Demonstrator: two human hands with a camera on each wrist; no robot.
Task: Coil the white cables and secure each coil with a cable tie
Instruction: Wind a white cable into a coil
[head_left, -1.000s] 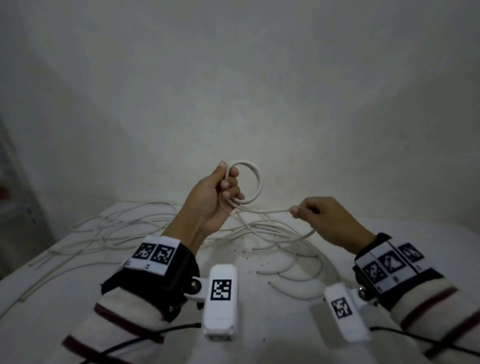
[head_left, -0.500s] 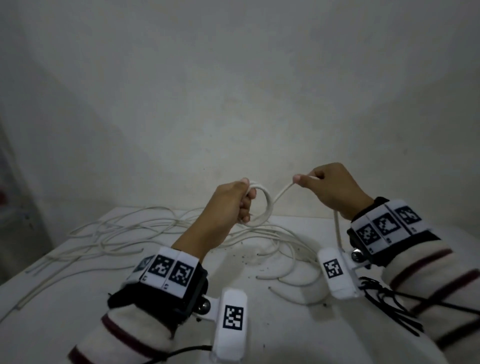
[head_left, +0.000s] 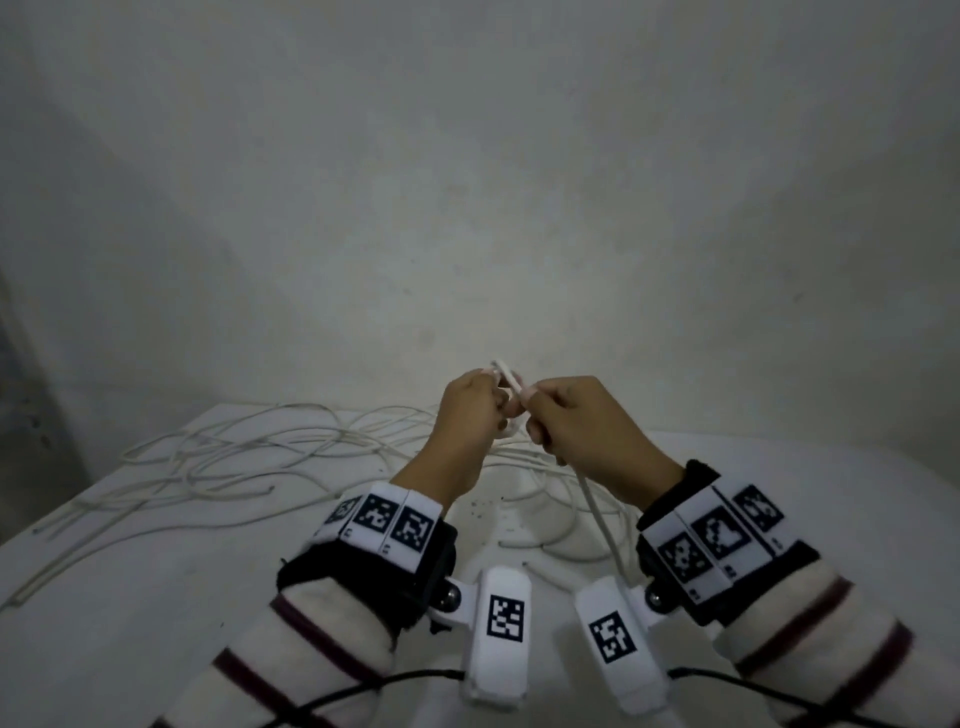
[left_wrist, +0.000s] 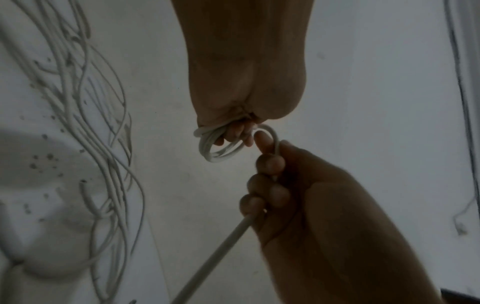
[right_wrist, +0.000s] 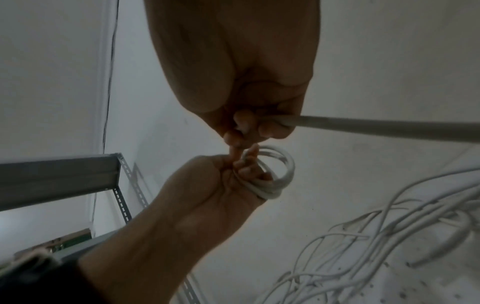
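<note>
My left hand (head_left: 475, 402) grips a small coil of white cable (left_wrist: 219, 147) with curled fingers, raised above the table. The coil (right_wrist: 272, 176) shows several turns round the fingers. My right hand (head_left: 540, 410) is pressed up against the left one and holds the free run of the same cable (right_wrist: 363, 125) in its fist, with a loop bent over its forefinger (left_wrist: 265, 142). From that fist the cable (head_left: 597, 509) drops to the table (head_left: 156, 597). No cable tie is visible.
A loose tangle of white cables (head_left: 249, 452) lies spread over the white table's far left and middle, with short pieces (head_left: 519, 540) under my hands. A metal shelf rack (right_wrist: 59, 176) stands at the left. The wall is close behind the table.
My right hand has come up from low at the right and closed in on the left hand, bringing another turn of cable to the coil. The left hand shifted right and a little lower.
</note>
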